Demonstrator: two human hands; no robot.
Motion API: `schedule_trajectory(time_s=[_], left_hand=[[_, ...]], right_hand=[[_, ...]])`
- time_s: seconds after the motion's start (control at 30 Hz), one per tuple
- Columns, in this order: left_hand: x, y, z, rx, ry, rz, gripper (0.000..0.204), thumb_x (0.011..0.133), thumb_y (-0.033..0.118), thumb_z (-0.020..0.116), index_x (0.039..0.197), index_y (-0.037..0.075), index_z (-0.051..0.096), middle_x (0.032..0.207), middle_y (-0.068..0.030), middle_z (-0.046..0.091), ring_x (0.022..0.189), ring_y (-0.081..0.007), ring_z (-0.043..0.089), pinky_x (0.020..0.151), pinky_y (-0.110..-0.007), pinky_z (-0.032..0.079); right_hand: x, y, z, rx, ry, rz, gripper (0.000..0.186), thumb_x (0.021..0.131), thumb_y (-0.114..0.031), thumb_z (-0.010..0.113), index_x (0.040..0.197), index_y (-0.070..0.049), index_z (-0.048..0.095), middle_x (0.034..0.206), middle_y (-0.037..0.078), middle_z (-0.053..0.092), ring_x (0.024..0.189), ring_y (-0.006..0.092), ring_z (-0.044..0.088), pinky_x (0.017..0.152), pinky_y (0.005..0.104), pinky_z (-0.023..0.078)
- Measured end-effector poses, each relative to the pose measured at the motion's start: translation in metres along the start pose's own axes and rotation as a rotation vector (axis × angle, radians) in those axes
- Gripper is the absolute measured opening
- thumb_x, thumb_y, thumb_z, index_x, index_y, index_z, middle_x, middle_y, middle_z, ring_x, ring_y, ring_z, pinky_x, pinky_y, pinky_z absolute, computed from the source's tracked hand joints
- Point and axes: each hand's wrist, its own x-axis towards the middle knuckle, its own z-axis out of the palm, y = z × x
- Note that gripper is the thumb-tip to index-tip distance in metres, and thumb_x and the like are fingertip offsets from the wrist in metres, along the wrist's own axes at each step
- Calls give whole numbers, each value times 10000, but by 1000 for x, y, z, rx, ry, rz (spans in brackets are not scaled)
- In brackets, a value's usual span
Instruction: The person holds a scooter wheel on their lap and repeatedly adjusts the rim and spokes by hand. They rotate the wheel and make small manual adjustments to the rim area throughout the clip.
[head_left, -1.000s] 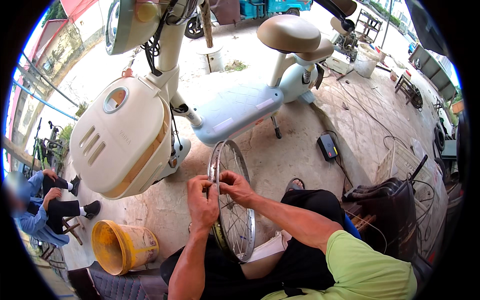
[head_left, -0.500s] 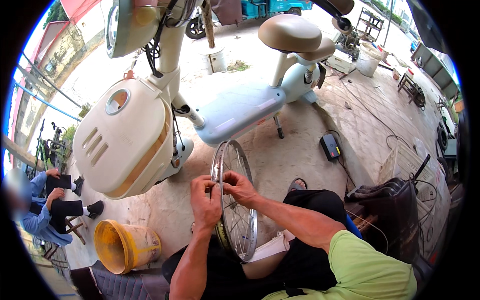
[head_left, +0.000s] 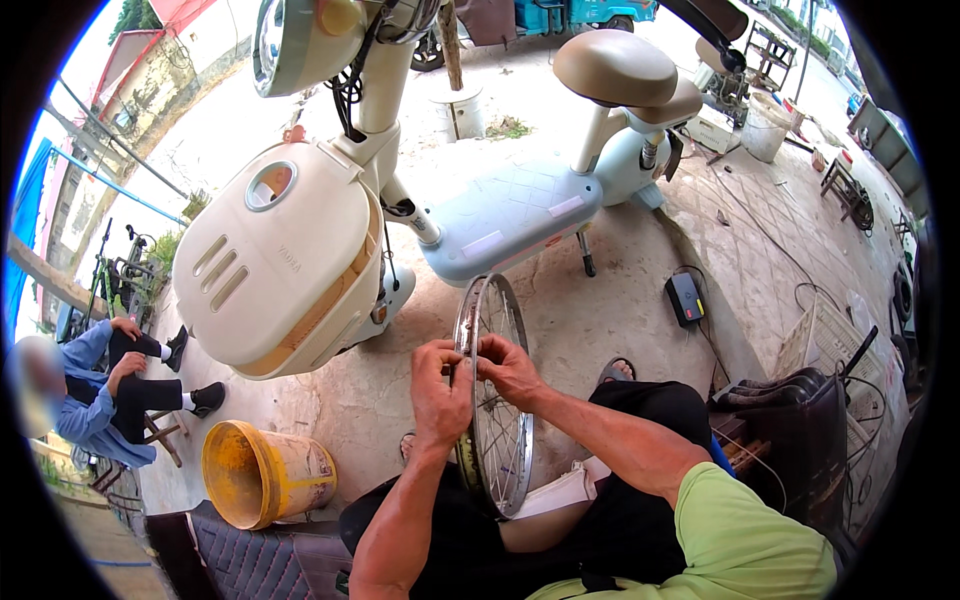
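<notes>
Bare spoked wheel (head_left: 525,450), no tyre on: silvery metal rim, dull, with yellowish-brown grime down its left outer face. Thin spokes run to a small hub, partly blocked by the hands. Wheel is upright, edge-on-ish to the camera, between the person's knees, its top just by the scooter's footboard in view. What its bottom rests on: can't tell. Left grip (head_left: 442,395) pinches the rim from the left, right grip (head_left: 508,373) from the right, fingertips nearly meeting. Can't make out any small part between them.

Surface: pale concrete ground (head_left: 370,420), cracked and stained, grooved further right. Outdoor yard. Cream-and-blue scooter (head_left: 515,228) with brown seats stands ahead. Yellow-stained bucket (head_left: 268,475) lower left; seated person in a blue shirt (head_left: 95,395) beyond it. Black box (head_left: 685,299) with a cable on the ground, right. Pale crate (head_left: 825,340) farther right, whitish bucket (head_left: 765,127) and blue vehicle (head_left: 585,14) at the back.
</notes>
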Motion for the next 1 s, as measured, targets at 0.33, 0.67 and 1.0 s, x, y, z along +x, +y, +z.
schedule_trajectory(time_s=[0.33,0.67,1.0], left_hand=[[-1,0,2,-30,7,-49,103,915,51,656,958,-9,585,1117,-132,568,897,-201,631,758,-324,561],[-1,3,4,-42,11,-46,98,910,50,657,958,0,587,1128,-131,576,932,-217,623,788,-337,555],[0,14,4,-80,-3,-94,124,883,48,667,967,12,583,1126,-153,576,966,-265,591,796,-358,515]], right_hand=[[-2,-10,2,-15,-27,36,269,1010,-207,631,1208,-27,614,1043,21,657,898,85,613,787,267,530],[-2,-4,-6,-3,-46,51,272,1028,-237,600,1195,-23,623,1015,16,662,881,90,607,801,269,523],[-1,1,-9,7,-21,17,225,994,-190,653,1143,-28,610,1003,15,639,904,91,607,795,274,526]])
